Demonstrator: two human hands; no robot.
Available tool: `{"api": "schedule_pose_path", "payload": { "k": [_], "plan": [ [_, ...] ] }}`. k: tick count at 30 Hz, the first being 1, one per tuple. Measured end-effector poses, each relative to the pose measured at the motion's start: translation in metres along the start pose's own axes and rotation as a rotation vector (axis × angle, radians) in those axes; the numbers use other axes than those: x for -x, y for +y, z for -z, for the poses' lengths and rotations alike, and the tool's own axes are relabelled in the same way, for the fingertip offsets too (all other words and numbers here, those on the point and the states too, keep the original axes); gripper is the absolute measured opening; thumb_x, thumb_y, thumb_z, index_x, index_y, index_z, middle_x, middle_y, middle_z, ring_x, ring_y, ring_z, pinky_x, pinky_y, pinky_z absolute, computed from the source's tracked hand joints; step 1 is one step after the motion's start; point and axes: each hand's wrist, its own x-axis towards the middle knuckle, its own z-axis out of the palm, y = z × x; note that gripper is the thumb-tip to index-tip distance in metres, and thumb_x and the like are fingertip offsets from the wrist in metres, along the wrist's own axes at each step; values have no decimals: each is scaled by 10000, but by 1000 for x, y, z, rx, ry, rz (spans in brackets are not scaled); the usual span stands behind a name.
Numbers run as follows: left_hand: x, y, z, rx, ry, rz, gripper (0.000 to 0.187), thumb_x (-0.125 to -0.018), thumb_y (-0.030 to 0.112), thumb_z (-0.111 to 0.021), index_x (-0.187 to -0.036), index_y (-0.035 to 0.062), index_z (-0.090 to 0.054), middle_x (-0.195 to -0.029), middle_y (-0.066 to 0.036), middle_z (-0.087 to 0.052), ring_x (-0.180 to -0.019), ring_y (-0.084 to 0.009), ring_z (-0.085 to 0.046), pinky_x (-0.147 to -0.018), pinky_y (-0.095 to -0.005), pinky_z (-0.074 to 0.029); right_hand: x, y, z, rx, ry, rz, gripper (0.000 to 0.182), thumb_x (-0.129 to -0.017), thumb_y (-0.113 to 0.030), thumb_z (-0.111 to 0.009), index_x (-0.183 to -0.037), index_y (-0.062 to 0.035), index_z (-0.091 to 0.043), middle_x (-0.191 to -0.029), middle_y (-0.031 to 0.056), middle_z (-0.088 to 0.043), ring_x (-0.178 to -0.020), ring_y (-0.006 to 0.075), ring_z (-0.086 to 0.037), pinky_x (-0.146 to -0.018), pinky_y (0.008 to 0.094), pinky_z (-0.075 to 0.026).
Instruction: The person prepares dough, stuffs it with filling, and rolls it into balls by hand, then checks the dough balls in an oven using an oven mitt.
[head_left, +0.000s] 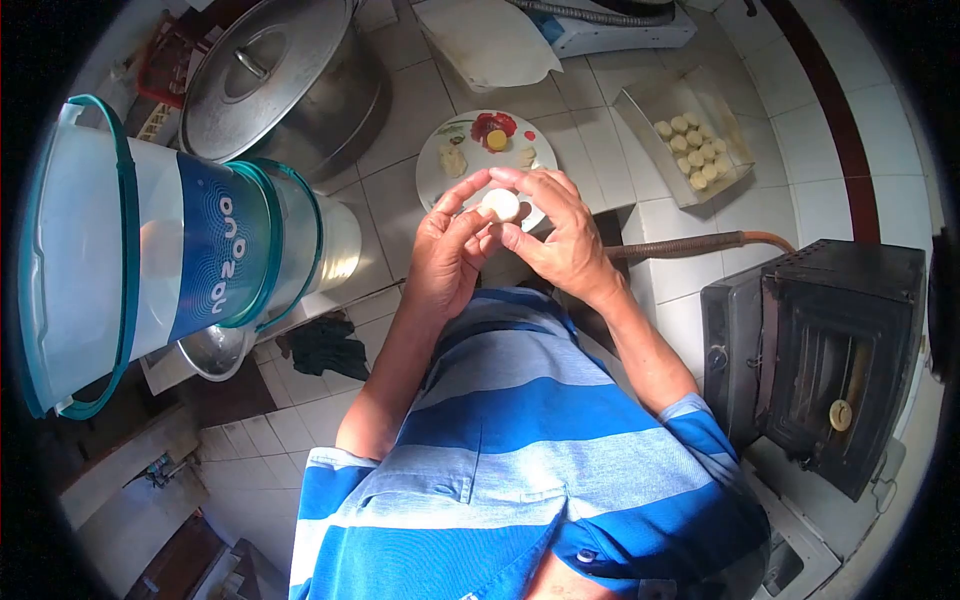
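A small, round, flattened piece of pale dough (503, 205) is held up in front of my body, over the near rim of the plate. My left hand (447, 248) pinches it from the left with thumb and fingers. Curved around its right side is my right hand (562, 232), fingertips meeting those of the left above the dough. Behind them lies a white plate (428, 176) with red floral decoration. On it sit a yellow ball (496, 140) and a pale lump of dough (453, 160); a smaller pale bit (527, 157) lies at the right.
A clear-sided tray (740, 172) at the back right holds several round dough pieces (692, 150). Clear buckets with teal rims (130, 250) and a large lidded metal pot (345, 110) stand left. A dark oven (830, 350) is at the right, beside a hose (690, 245).
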Motion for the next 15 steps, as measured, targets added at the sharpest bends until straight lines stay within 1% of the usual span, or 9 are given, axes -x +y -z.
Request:
{"api": "schedule_pose_path", "payload": {
  "k": [2,3,5,8,9,11,12,14,15],
  "plan": [
    [-2,-1,-1,-57,69,-17,588,-1002,46,-623,-1515,-58,-355,-1219,-145,-683,-1022,-184,-706,-855,-291,-593,5,7,-5,49,25,30,615,-774,-150,-804,-1359,-73,-627,-1226,124,-693,-1114,335,-621,-1020,411,-471],
    [-2,-1,1,-56,71,-18,588,-1002,46,-623,-1515,-58,-355,-1219,-145,-683,-1022,-184,-706,-855,-291,-593,4,5,-5,48,23,30,615,-774,-150,-804,-1359,-73,-627,-1226,124,-693,-1114,335,-621,-1020,411,-471],
    [-2,-2,7,-201,42,-39,609,-996,42,-633,-1522,-62,-345,-1184,-131,-693,-999,-161,-699,-814,-262,-574,2,-1,-4,113,32,75,607,-767,-123,-801,-1349,-81,-634,-1244,109,-694,-1127,315,-619,-1029,413,-466],
    [-3,-4,14,-173,6,-40,616,-998,51,-639,-1524,-58,-339,-1164,-121,-695,-991,-157,-700,-833,-269,-581,7,7,-12,105,72,63,612,-760,-113,-796,-1349,-82,-633,-1227,106,-695,-1122,313,-620,-1031,415,-464],
    [-2,0,6,-173,6,-41,616,-998,51,-639,-1524,-58,-339,-1164,-121,-695,-991,-157,-700,-833,-269,-581,7,7,-13,105,71,64,612,-760,-113,-796,-1349,-82,-633,-1227,106,-695,-1122,313,-620,-1031,415,-464],
    [1,10,-14,105,122,59,543,-1004,69,-640,-1480,-55,-410,-1160,-115,-695,-999,-156,-702,-847,-270,-588,6,5,-16,45,111,23,613,-757,-107,-789,-1349,-86,-632,-1219,102,-695,-1116,309,-621,-1025,417,-466],
    [0,7,-7,105,126,57,543,-1004,69,-640,-1480,-55,-410,-1160,-115,-695,-999,-156,-702,-847,-270,-588,5,6,-17,43,108,23,613,-757,-107,-789,-1349,-86,-632,-1219,102,-695,-1116,309,-621,-1025,417,-466],
    [-3,-3,12,-81,119,11,429,-1027,109,-623,-1406,-49,-500,-1166,-117,-691,-1036,-167,-702,-860,-273,-595,5,5,-17,158,42,85,606,-758,-104,-784,-1344,-85,-632,-1211,106,-695,-1109,309,-623,-1016,418,-469],
    [-2,-3,11,-80,121,11,429,-1027,109,-623,-1406,-49,-500,-1166,-117,-691,-1036,-167,-702,-860,-273,-595,6,4,-17,156,40,84,606,-758,-104,-784,-1344,-85,-632,-1211,106,-695,-1109,309,-623,-1016,418,-469]
  ]
}}
